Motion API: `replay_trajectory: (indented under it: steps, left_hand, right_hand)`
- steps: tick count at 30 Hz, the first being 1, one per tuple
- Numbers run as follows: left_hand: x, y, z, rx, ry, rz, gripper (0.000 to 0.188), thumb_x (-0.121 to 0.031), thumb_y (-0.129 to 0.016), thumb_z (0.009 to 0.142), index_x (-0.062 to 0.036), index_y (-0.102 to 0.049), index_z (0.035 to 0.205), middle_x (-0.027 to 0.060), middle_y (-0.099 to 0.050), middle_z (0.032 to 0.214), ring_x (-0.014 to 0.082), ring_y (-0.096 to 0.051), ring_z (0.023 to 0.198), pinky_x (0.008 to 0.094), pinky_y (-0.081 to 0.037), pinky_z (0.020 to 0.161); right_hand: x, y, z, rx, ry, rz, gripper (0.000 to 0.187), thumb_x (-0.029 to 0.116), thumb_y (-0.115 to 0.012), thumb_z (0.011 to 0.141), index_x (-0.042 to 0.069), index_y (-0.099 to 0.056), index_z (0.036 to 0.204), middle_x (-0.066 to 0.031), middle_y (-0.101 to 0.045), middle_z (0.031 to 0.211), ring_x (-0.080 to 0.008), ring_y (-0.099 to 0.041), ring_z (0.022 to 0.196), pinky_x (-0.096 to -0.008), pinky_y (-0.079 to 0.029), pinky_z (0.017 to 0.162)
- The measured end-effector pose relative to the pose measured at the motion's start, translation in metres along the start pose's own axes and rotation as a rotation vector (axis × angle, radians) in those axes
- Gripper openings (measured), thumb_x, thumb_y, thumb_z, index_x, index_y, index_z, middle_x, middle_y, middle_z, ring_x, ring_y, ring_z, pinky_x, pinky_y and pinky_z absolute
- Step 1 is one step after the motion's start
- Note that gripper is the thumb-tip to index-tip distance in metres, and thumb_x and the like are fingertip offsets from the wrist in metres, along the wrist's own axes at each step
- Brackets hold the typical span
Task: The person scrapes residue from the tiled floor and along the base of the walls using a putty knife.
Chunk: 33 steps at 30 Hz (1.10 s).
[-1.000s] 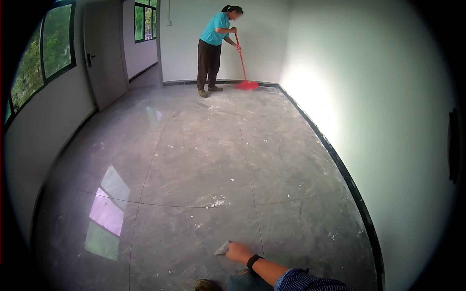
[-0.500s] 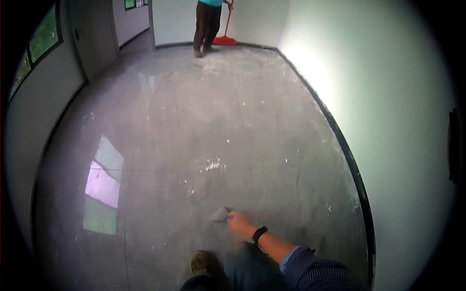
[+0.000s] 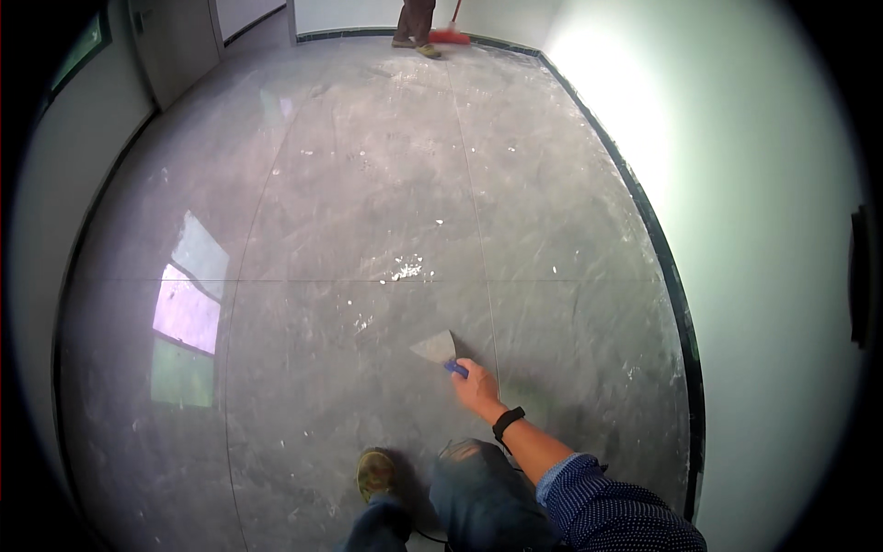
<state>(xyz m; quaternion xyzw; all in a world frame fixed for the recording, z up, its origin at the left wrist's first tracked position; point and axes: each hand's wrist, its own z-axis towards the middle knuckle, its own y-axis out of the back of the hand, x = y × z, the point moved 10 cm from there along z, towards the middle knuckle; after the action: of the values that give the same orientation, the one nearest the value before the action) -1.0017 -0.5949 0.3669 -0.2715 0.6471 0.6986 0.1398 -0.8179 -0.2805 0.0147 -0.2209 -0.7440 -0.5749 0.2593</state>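
My right hand (image 3: 478,388) is closed round the blue handle of a putty knife (image 3: 436,349). The flared grey blade points up and to the left, over the grey floor (image 3: 349,221); whether its edge touches the floor I cannot tell. A black band circles my right wrist, below a dark dotted sleeve. Beyond the blade lie a cluster of white flakes (image 3: 407,269) and a smaller patch of white bits (image 3: 364,323). My left hand is out of the picture.
At the far wall a person's legs (image 3: 416,20) stand beside a red broom (image 3: 450,37). A white wall with a dark skirting (image 3: 664,267) runs along the right. On the left is a grey door (image 3: 175,46). My shoe (image 3: 375,472) and jeans show below.
My right hand and the putty knife have moved forward and slightly right. The view has tilted down, so the far person shows only as legs. The broom sits slightly farther right in the picture.
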Motion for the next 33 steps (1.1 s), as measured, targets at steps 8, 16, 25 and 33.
replay_trajectory:
  steps: [8, 16, 25, 33]
  left_hand:
    - [-0.003, -0.002, 0.023, 0.019, -0.102, -0.098, 0.018, -0.009, -0.073, 0.082, -0.0036, -0.067, 0.099, 0.0118, -0.068, 0.101, 0.0321, -0.065, 0.1, 0.0441, -0.048, 0.087]
    - [0.004, -0.012, 0.061, 0.099, -0.286, -0.206, 0.021, -0.01, -0.073, 0.082, -0.003, -0.066, 0.1, 0.012, -0.068, 0.104, 0.0327, -0.064, 0.101, 0.0437, -0.049, 0.086]
    - [0.03, -0.034, 0.119, 0.206, -0.487, -0.363, 0.025, -0.012, -0.074, 0.081, -0.0008, -0.065, 0.101, 0.0141, -0.066, 0.105, 0.0339, -0.063, 0.102, 0.0443, -0.049, 0.087]
    - [0.06, -0.047, 0.178, 0.295, -0.554, -0.555, 0.024, -0.011, -0.072, 0.079, 0.0001, -0.066, 0.1, 0.0153, -0.064, 0.106, 0.0341, -0.061, 0.104, 0.0448, -0.048, 0.089]
  right_hand:
    - [-0.006, -0.005, 0.023, -0.045, 0.068, 0.062, 0.034, 0.024, -0.061, 0.087, 0.009, -0.064, 0.118, -0.0185, -0.068, 0.109, -0.038, -0.064, 0.102, -0.0449, -0.052, 0.086]
    - [0.012, 0.0, 0.038, 0.066, 0.08, 0.031, 0.037, 0.021, -0.065, 0.086, 0.003, -0.064, 0.117, -0.0195, -0.069, 0.106, -0.0343, -0.067, 0.099, -0.039, -0.052, 0.086]
    - [0.028, 0.031, 0.077, 0.054, 0.093, 0.107, 0.032, 0.017, -0.068, 0.086, 0.0, -0.066, 0.113, -0.0151, -0.071, 0.104, -0.0238, -0.069, 0.092, -0.0344, -0.053, 0.083]
    - [0.05, 0.044, 0.129, 0.0, -0.008, 0.067, 0.035, 0.02, -0.065, 0.085, 0.002, -0.066, 0.113, -0.0181, -0.071, 0.103, -0.0311, -0.068, 0.095, -0.0375, -0.053, 0.083]
